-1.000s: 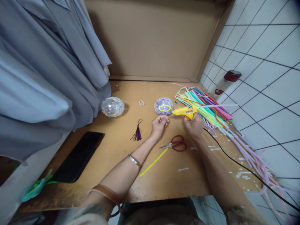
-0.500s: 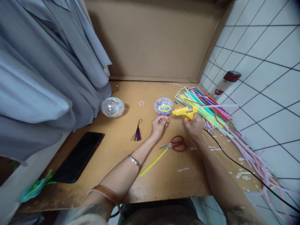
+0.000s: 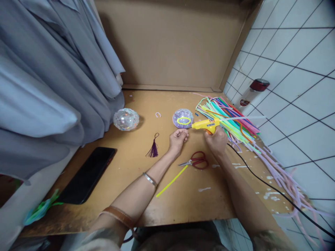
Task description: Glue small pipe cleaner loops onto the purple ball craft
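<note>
My right hand (image 3: 216,140) is wrapped round the handle of a yellow glue gun (image 3: 206,125), with a clear glue stick out of its back. The nozzle points left, close above my left hand (image 3: 178,140). The fingers of my left hand are pinched together; whatever they hold is too small to make out. Just beyond them sits a clear and purple dome (image 3: 183,115) with a yellow ring (image 3: 184,121) on its near side. Red-handled scissors (image 3: 199,160) lie between my forearms, touching a yellow strip (image 3: 171,182).
A clear decorated ball (image 3: 126,119), a purple tassel (image 3: 153,148) and a black phone (image 3: 87,175) lie to the left. Colourful pipe cleaners (image 3: 227,118) are piled at the right, near a bottle (image 3: 251,93). A black cable (image 3: 258,179) crosses the right side.
The glue gun has shifted very slightly left, its nozzle lying a little nearer my left fingertips. Everything else looks the same.
</note>
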A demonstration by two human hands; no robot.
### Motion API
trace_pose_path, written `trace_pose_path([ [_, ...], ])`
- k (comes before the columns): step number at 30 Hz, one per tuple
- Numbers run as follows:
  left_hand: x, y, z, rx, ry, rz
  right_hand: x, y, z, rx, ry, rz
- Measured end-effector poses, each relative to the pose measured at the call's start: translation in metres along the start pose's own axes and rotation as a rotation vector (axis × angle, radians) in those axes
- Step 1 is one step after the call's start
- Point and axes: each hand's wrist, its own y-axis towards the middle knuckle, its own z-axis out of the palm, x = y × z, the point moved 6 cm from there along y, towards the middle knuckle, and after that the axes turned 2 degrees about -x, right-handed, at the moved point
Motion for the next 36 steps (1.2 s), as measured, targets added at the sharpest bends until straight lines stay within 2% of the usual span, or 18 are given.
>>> trace_pose_path([
  [25, -0.0015, -0.0005, 0.0021, 0.002, -0.031, 0.000, 0.0033, -0.0014, -0.0030, 0.052, 0.006, 0.028],
  [36, -0.0014, -0.0003, 0.0010, -0.006, -0.015, 0.006, 0.0012, -0.0007, -0.0015, 0.018, -0.011, 0.005],
])
